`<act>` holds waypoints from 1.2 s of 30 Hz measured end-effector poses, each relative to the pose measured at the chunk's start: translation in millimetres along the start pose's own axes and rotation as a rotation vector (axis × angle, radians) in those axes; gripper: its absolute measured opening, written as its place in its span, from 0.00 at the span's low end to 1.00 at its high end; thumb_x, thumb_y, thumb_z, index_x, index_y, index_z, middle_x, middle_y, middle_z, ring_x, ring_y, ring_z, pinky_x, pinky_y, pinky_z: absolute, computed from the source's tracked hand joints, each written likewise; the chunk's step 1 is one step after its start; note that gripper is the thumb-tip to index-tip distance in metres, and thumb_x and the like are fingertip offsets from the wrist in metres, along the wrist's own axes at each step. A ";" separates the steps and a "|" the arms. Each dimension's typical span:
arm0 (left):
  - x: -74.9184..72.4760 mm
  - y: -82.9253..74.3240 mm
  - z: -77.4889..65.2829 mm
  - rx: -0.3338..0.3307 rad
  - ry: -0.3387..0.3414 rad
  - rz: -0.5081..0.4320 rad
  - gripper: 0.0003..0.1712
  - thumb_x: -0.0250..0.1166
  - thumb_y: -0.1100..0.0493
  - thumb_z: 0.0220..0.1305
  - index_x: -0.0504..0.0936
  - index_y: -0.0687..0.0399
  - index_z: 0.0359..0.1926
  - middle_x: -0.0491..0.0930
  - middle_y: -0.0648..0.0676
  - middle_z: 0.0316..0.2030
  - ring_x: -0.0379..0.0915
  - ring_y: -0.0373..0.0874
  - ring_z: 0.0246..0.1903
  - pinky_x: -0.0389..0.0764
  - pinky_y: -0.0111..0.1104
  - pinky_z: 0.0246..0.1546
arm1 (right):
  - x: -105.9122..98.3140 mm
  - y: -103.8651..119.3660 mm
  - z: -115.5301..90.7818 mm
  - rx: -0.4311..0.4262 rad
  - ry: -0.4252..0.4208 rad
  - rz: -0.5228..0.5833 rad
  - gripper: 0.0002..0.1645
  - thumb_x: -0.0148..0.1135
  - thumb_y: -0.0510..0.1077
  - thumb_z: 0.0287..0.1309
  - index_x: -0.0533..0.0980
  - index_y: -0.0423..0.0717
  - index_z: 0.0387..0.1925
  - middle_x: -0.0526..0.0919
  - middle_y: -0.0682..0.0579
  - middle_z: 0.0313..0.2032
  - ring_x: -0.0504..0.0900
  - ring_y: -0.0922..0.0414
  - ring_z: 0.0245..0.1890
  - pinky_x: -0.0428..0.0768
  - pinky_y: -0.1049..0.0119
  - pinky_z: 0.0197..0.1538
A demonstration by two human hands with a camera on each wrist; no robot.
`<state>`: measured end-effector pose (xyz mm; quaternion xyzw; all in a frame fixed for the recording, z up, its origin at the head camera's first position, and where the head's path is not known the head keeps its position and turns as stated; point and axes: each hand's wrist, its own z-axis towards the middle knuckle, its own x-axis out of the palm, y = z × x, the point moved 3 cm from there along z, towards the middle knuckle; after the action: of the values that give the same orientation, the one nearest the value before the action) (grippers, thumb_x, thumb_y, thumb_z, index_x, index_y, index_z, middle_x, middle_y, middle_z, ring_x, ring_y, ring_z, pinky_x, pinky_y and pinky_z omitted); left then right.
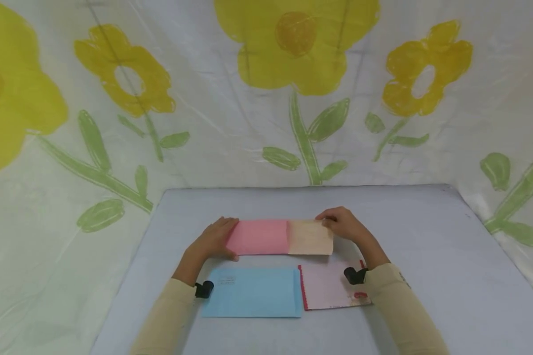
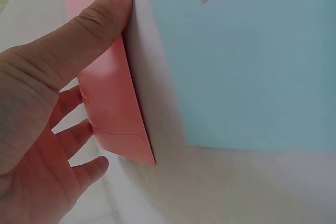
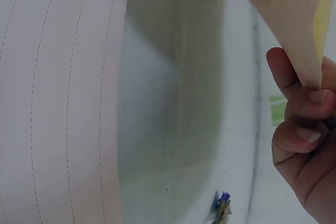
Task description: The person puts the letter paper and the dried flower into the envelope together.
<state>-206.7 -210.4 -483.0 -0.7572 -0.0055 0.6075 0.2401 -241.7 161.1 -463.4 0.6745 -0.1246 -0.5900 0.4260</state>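
A pink envelope [image 1: 259, 237] is held lengthwise over the back of the table. My left hand [image 1: 215, 239] grips its left end; in the left wrist view the thumb lies across the near side of the envelope [image 2: 113, 98] and the fingers are at the far side. From the envelope's right end sticks a cream sheet of paper [image 1: 310, 237], its other part hidden inside. My right hand [image 1: 344, 226] pinches the sheet's outer top corner between thumb and fingers. In the right wrist view the paper [image 3: 289, 19] hangs from the right hand [image 3: 310, 135], raised off the table.
Nearer the front lie a light blue envelope [image 1: 253, 293] and, right of it, a pale pink sheet [image 1: 326, 288] with red edging. Dashed lines cross a sheet [image 3: 58, 98] in the right wrist view. A small purple-tipped sprig [image 3: 223, 208] lies beyond. A flowered curtain [image 1: 231, 123] hangs behind.
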 end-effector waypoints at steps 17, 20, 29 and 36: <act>1.2 -0.2 -1.4 -0.004 0.004 -0.050 0.61 0.84 0.53 0.43 0.60 0.59 0.75 0.60 0.61 0.73 0.45 0.61 0.75 0.59 0.55 0.70 | 6.8 -8.4 -9.6 0.208 -0.049 0.013 0.25 0.59 0.37 0.66 0.71 0.33 0.63 0.80 0.33 0.47 0.79 0.38 0.50 0.82 0.48 0.45; 0.5 1.5 -1.3 -0.004 0.004 -0.064 0.61 0.84 0.53 0.43 0.60 0.58 0.76 0.59 0.61 0.74 0.44 0.61 0.75 0.58 0.55 0.70 | 7.9 -9.9 -14.0 0.200 -0.073 0.009 0.26 0.59 0.34 0.65 0.70 0.32 0.63 0.81 0.34 0.47 0.80 0.39 0.48 0.82 0.49 0.43; 0.5 1.8 -3.3 0.006 -0.004 -0.074 0.62 0.85 0.54 0.42 0.61 0.59 0.75 0.61 0.61 0.73 0.45 0.62 0.75 0.59 0.55 0.69 | 19.0 -8.4 -25.5 0.286 -0.038 0.048 0.33 0.56 0.36 0.67 0.61 0.32 0.70 0.79 0.31 0.53 0.81 0.38 0.50 0.83 0.49 0.46; 1.4 1.2 -0.8 0.022 -0.016 -0.071 0.62 0.85 0.53 0.42 0.61 0.60 0.75 0.61 0.62 0.72 0.46 0.63 0.74 0.60 0.56 0.69 | 20.5 -5.3 -29.9 0.351 -0.069 0.113 0.32 0.58 0.37 0.67 0.62 0.30 0.68 0.78 0.30 0.53 0.83 0.41 0.47 0.84 0.52 0.45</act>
<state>-205.9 -211.3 -484.6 -0.7488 -0.0275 0.6048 0.2696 -210.9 163.3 -483.1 0.7098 -0.2776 -0.5572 0.3296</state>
